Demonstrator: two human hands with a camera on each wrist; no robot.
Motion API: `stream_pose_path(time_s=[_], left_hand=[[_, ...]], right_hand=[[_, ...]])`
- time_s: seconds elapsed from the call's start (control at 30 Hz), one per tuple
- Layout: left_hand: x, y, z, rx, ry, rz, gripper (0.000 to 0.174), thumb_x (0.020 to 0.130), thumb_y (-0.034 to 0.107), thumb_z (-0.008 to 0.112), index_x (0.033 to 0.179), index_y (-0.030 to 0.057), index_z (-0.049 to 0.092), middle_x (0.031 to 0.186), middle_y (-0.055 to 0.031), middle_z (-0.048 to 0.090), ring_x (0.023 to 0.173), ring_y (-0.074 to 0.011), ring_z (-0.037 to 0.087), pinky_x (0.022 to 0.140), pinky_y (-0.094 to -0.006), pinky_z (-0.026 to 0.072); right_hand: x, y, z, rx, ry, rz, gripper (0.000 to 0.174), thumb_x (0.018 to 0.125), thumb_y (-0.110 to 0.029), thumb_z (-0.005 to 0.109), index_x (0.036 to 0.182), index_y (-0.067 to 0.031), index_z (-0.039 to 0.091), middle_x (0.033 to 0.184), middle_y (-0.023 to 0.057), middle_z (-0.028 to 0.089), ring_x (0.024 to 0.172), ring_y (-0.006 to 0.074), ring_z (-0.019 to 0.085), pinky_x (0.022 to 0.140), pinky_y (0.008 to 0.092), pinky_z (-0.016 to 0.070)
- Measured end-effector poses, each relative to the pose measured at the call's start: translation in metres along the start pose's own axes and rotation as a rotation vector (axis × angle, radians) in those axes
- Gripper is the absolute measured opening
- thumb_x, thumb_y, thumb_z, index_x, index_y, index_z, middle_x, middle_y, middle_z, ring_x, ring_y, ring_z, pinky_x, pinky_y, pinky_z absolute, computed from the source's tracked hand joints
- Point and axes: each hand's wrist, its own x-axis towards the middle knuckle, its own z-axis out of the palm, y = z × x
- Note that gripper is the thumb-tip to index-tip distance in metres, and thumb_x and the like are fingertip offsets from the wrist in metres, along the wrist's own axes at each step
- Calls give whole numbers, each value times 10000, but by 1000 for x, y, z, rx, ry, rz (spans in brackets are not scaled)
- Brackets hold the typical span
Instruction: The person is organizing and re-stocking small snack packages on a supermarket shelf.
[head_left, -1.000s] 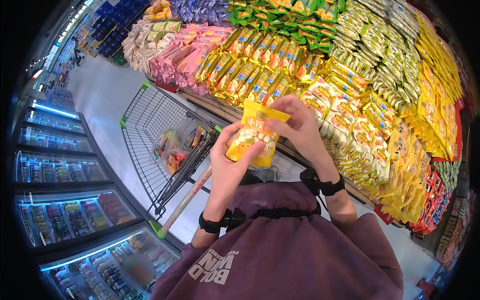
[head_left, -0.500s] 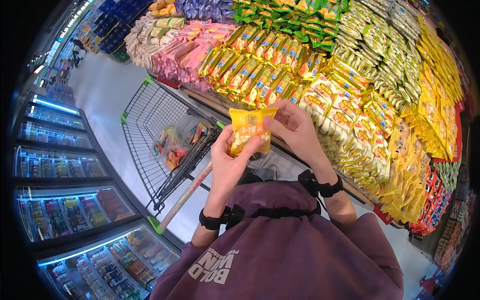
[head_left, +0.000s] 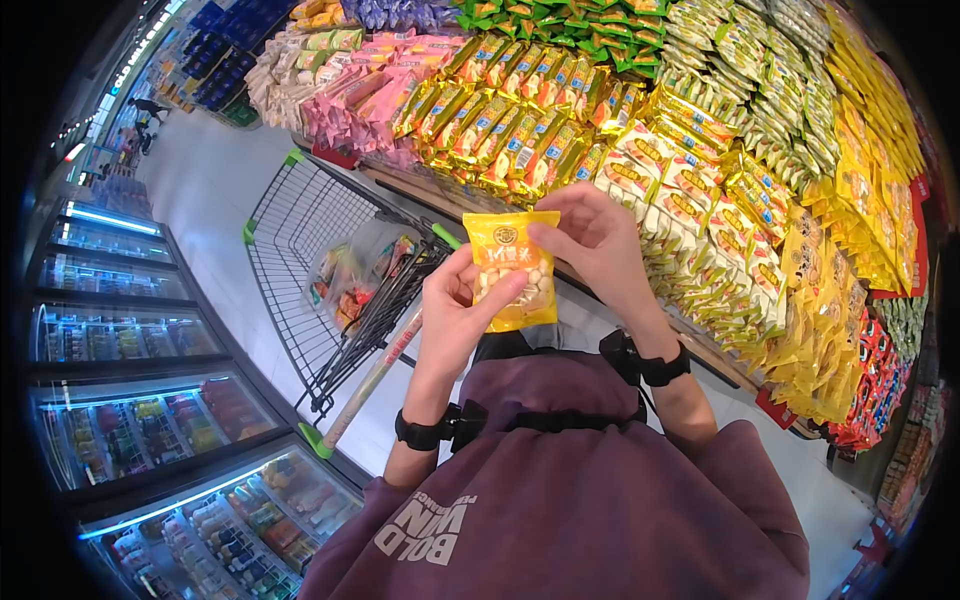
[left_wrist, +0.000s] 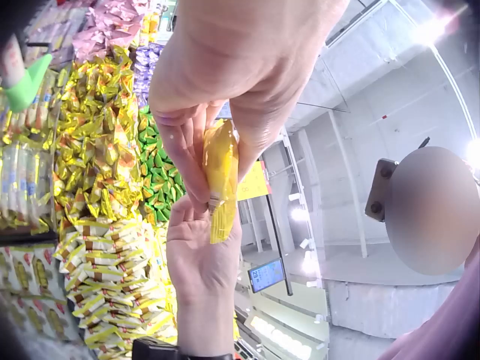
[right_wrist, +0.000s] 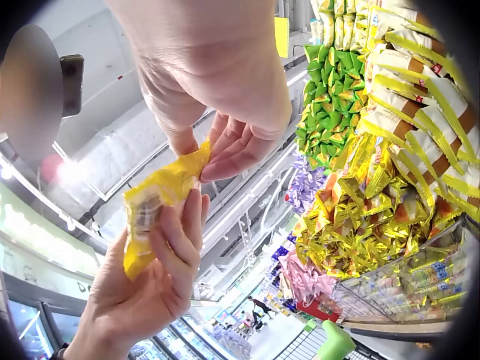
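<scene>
A small yellow snack packet (head_left: 510,255) is held in front of the person's torso. Its front has printed characters and a clear window showing small, round, pale pieces. My left hand (head_left: 458,305) grips the packet's side, thumb across the front and fingers behind. With thumb and fingers, my right hand (head_left: 600,255) pinches its top right corner. In the left wrist view the packet (left_wrist: 222,172) appears edge-on between thumb and fingers. The right wrist view shows the back of the packet (right_wrist: 154,210), with a printed label and left-hand fingers across it.
A shopping cart (head_left: 290,230) stands at the left, with a clear plastic bag (head_left: 345,270) of wrapped snacks inside. Ahead and right, a display is piled with gold packs (head_left: 520,140), pink packs (head_left: 375,100) and white packs (head_left: 680,220). Glass-fronted freezers (head_left: 130,330) line the left side.
The packet moved slightly left and tipped, then straightened so its front faces the head camera more squarely. Both hands kept hold of it throughout.
</scene>
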Motion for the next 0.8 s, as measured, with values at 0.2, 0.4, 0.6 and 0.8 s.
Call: stream_pose_path(time_s=[0.2,0.4,0.6,0.8], left_hand=[[-7,5,0,5,-67,-47,431,892,7,706,1278,-52,523,1106,-114,705,962,-137,695,834,-271,567],[-17,10,-10,61,-52,24,412,882,-10,710,1250,-48,529,1104,-119,704,962,-140,693,838,-269,564],[-46,24,-46,74,226,158,352,888,-20,695,1204,-39,539,1097,-111,702,941,-145,697,831,-270,562],[-80,20,-75,91,279,109,330,876,9,722,1167,-45,575,1068,-128,711,913,-135,698,808,-258,560]], right_hand=[[-10,3,6,18,67,-19,227,889,-101,744,1058,-38,606,868,14,692,794,59,650,691,211,509],[-19,8,25,50,93,-8,239,923,-133,711,1093,-31,580,863,20,669,740,61,616,642,222,491],[-33,20,70,110,-132,131,274,945,-157,690,1130,-12,549,888,38,655,741,82,618,631,237,506],[-61,28,115,72,-307,286,352,919,-161,721,1178,12,556,929,78,704,753,95,661,694,254,561]])
